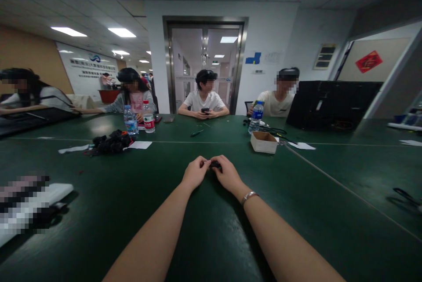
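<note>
Both of my hands meet over the green table in the middle of the head view. A small black object sits in the fingers of my right hand; its kind is too small to tell. My left hand is closed in a pinch, its fingertips touching those of the right at the object's left end. Whatever the left fingers pinch is hidden. My right wrist wears a silver band.
Ahead lie a screwdriver, a small open box, a water bottle and a heap of black straps. Two bottles stand behind the heap. Several people sit around the green table. A black monitor stands at right.
</note>
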Available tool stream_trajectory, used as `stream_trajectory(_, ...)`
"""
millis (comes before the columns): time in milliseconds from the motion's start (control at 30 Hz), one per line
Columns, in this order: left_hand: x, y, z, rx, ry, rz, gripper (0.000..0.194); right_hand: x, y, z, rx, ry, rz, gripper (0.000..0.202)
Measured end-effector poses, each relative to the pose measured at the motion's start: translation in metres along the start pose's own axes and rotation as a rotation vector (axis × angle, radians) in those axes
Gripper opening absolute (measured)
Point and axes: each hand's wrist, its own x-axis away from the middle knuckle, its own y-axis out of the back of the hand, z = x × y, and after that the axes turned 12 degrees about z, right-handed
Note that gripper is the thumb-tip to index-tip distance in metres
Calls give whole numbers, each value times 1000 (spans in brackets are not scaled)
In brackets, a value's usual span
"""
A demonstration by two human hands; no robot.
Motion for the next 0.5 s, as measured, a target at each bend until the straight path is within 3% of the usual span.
stream_trajectory(367, 4, 2, -9, -20, 60, 25, 42, 0, 1, 1, 5, -2, 3, 29)
stream_trajectory(500, 3, 1, -7, 42, 42, 2, 32, 0, 1, 1, -9, 6, -10, 28)
